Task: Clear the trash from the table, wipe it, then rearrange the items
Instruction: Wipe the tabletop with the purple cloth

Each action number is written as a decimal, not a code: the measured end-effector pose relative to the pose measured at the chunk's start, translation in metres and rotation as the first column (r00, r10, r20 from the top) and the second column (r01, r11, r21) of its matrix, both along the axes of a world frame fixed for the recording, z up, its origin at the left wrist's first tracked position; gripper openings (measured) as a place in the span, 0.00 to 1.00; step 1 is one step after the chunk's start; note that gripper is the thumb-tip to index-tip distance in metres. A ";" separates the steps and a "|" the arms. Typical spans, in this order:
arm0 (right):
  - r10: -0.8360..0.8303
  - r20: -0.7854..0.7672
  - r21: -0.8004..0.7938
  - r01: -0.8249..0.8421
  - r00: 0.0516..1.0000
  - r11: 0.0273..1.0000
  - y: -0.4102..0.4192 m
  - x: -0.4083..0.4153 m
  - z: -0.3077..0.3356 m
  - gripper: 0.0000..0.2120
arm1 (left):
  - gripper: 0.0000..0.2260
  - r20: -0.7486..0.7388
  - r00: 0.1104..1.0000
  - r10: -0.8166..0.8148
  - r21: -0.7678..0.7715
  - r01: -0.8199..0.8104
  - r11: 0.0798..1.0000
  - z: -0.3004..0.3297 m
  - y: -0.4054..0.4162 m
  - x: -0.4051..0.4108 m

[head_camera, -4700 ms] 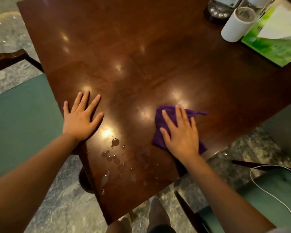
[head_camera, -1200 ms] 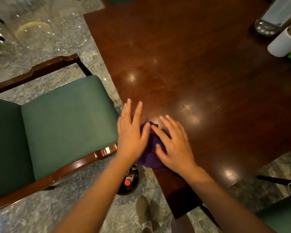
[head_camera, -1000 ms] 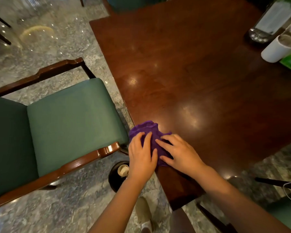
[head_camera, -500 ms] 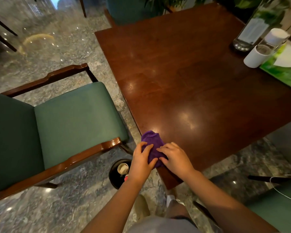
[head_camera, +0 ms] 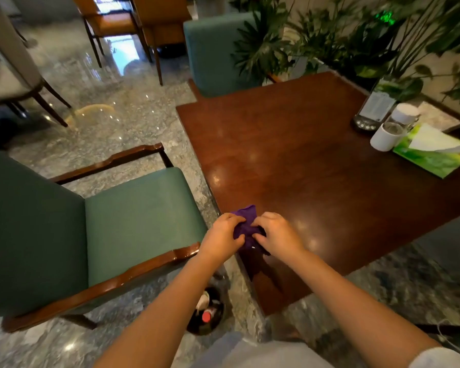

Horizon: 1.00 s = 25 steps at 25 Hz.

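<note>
Both hands, left (head_camera: pixel 221 239) and right (head_camera: pixel 276 238), pinch the cloth (head_camera: pixel 246 225) bunched between them at the table (head_camera: pixel 316 187) corner, probably gathering it now that the wiping looks done. The cup (head_camera: pixel 386 136) and tissue box (head_camera: pixel 433 158) sit together at the table's far edge, likely awaiting rearranging.

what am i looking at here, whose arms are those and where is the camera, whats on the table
There is no machine here. A person wears a camera on the head, looking down at their own arms. Both hands, left and right, bunch up a purple cloth at the near corner of a brown table. At the far right of the table stand a white cup, a tissue box and a clear sign stand. A green chair is on the left, and a small bin sits on the floor below.
</note>
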State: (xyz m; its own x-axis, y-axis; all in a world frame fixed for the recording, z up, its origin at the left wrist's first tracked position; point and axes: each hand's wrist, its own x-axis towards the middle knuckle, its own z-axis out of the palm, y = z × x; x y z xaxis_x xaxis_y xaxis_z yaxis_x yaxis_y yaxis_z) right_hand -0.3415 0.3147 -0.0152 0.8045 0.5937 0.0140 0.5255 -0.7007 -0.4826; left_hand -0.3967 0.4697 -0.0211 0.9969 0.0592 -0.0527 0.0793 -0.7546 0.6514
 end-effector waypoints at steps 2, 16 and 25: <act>0.010 0.054 0.017 -0.011 0.998 1.000 0.010 0.023 0.017 0.10 | 0.19 0.055 0.998 0.029 0.025 -0.031 0.999 0.017 0.008 0.021; 0.381 0.192 0.079 -0.402 0.904 0.912 0.094 0.261 0.023 0.09 | 0.20 0.191 0.931 0.311 0.251 -0.353 0.901 0.029 0.062 0.206; 0.443 0.073 0.051 -0.447 0.894 0.893 0.122 0.316 -0.079 0.12 | 0.20 0.022 0.898 0.439 0.344 -0.419 0.840 -0.074 0.076 0.259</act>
State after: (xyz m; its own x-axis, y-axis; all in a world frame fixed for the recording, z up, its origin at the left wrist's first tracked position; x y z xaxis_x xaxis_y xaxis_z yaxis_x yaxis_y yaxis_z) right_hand -0.0257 0.4370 -0.0944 0.4531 0.8855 0.1030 0.8032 -0.3553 -0.4783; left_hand -0.1373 0.5458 -0.0951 0.8635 0.5043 -0.0077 0.4740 -0.8063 0.3538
